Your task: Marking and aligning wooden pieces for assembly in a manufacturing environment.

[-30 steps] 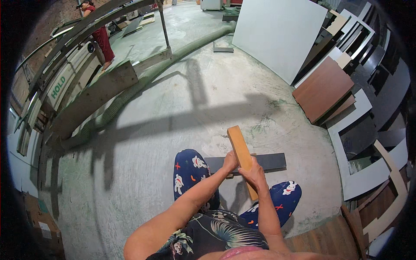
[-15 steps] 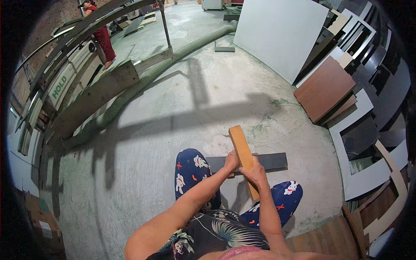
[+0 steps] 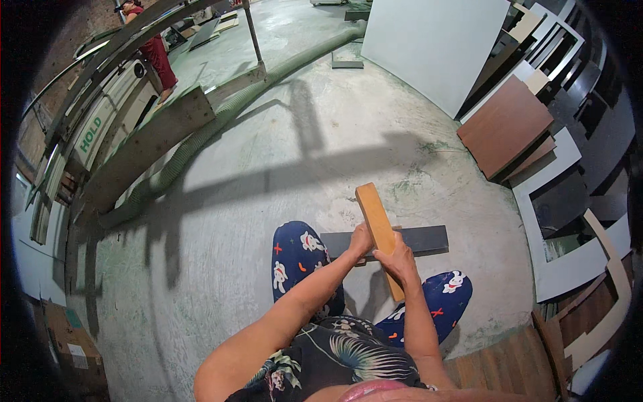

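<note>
A long orange-yellow wooden bar (image 3: 378, 218) slants between my two hands, its far end raised over the floor. My left hand (image 3: 361, 242) is closed against its left side, with the fingertips hidden. On the other side my right hand (image 3: 400, 258) wraps round the bar a little nearer to me, thumb along its edge. Below them a flat dark grey board (image 3: 429, 240) lies crosswise on the floor, partly covered by the hands and the bar. Small bits of pale wood show beside the hands, mostly hidden.
My bent knees (image 3: 298, 258) flank the work. A ribbed green hose (image 3: 234, 117) and a metal frame (image 3: 147, 141) run along the left. Leaning panels, among them a brown board (image 3: 506, 127) and a large white sheet (image 3: 432, 53), line the right. Another person (image 3: 159, 60) stands far left.
The whole view has shifted slightly upward in the picture. Both hands keep their hold on the bar, which stays over the dark board at nearly the same slant.
</note>
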Demonstrator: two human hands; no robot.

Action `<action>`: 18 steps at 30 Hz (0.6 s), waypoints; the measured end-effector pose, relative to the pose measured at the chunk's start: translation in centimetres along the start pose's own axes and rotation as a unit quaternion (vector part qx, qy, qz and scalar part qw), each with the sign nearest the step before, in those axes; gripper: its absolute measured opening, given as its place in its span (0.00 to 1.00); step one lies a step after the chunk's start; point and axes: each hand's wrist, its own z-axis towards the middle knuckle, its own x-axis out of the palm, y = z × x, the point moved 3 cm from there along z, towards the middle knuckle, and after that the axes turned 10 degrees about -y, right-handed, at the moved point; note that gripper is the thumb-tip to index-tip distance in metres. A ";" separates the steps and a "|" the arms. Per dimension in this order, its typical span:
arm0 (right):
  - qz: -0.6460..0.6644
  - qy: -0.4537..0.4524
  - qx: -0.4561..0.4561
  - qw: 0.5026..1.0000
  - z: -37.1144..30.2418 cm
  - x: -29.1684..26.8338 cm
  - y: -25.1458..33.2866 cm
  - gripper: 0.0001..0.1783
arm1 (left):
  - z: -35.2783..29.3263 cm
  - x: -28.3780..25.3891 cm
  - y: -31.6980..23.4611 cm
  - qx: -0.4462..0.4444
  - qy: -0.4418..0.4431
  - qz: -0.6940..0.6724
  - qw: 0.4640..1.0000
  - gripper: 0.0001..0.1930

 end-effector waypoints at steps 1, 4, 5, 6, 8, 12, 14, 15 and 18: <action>-0.003 0.003 -0.002 1.000 0.0 0.2 0.3 0.40 | 0.0 -0.2 0.8 -0.032 -0.014 -0.021 0.999 0.16; -0.002 -0.004 -0.005 1.000 0.2 0.1 -0.8 0.40 | 0.0 0.3 -0.1 -0.065 -0.006 -0.053 0.996 0.16; -0.002 -0.005 -0.003 1.000 0.2 0.1 -0.9 0.40 | -0.1 0.3 -0.4 -0.065 -0.004 -0.053 0.996 0.16; -0.006 -0.006 0.002 1.000 0.2 0.1 -1.0 0.40 | -0.2 0.2 -0.7 -0.069 0.001 -0.062 0.996 0.16; -0.008 -0.006 0.006 1.000 0.2 -0.1 -0.6 0.40 | -0.3 0.0 -0.8 -0.074 0.004 -0.070 0.995 0.16; 0.000 0.009 0.023 1.000 0.1 0.0 0.0 0.40 | -0.3 -0.3 -0.4 -0.065 -0.016 -0.066 0.996 0.15; 0.004 0.008 0.024 1.000 0.1 0.0 -0.2 0.40 | -0.3 -0.3 -0.7 -0.072 -0.016 -0.074 0.995 0.15; 0.001 0.005 0.015 1.000 0.0 -0.1 -0.3 0.40 | -0.5 -0.3 -1.2 -0.055 -0.014 -0.043 0.997 0.14; 0.000 -0.002 0.007 1.000 -0.1 -0.2 -0.5 0.40 | -0.5 -0.6 -1.9 -0.043 -0.008 -0.026 0.999 0.14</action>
